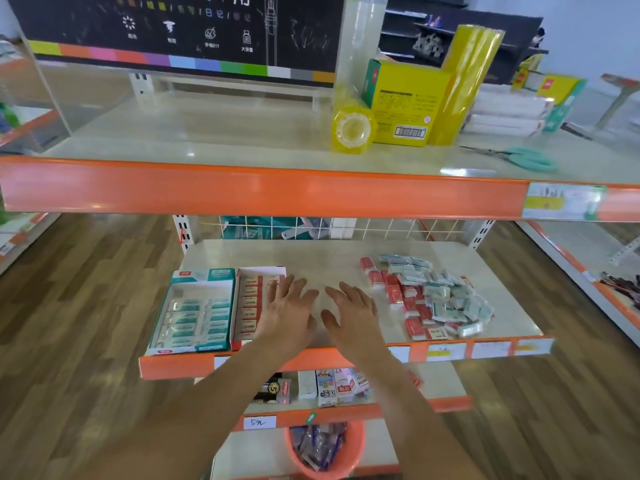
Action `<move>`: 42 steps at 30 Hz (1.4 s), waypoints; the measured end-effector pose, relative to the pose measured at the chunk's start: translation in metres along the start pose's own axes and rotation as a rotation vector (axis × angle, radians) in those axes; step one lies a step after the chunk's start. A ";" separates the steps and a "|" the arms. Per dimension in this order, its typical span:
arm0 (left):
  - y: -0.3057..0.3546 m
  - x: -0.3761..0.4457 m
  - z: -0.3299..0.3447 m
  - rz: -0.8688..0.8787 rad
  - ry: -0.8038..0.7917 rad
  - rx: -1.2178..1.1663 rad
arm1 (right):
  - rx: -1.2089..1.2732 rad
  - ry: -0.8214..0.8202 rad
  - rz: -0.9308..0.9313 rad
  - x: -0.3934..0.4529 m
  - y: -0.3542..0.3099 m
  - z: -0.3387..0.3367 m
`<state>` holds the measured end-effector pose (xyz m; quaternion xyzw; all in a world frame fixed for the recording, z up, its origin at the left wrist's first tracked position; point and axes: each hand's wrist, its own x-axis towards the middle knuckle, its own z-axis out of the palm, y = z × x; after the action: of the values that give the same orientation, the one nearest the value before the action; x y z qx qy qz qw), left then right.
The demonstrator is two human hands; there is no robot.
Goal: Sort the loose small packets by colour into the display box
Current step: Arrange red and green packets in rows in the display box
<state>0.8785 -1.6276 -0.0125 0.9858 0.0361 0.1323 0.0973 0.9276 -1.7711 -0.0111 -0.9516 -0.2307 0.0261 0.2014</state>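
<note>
while hands (289, 310) hover, display box (194, 311) lengthwise front-to-back

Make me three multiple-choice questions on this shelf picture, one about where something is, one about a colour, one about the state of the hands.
1. Where does the loose packet pile lie on the middle shelf?
A. right of both hands
B. inside the teal display box
C. on the top shelf

2. Which colours are the packets in that pile?
A. yellow and purple
B. red and pale teal
C. all black

3. How are the left hand and right hand?
A. both gripping packets
B. one holding scissors
C. both flat, fingers spread, holding nothing

Answers: 1 A, the pile sits at the shelf's right end. 2 B, red and teal wrappers are mixed. 3 C, the fingers are straight and hold nothing.
</note>
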 end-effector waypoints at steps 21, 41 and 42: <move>0.045 0.022 0.027 0.086 -0.072 -0.021 | 0.023 0.028 0.111 -0.004 0.056 -0.008; 0.058 0.028 0.060 0.076 -0.066 -0.077 | 0.071 0.082 0.098 -0.003 0.087 -0.012; 0.057 0.025 0.061 0.048 -0.043 -0.110 | 0.060 0.090 0.086 -0.004 0.086 -0.012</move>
<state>0.9220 -1.6917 -0.0528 0.9821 0.0028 0.1153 0.1491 0.9626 -1.8476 -0.0345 -0.9544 -0.1795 -0.0012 0.2387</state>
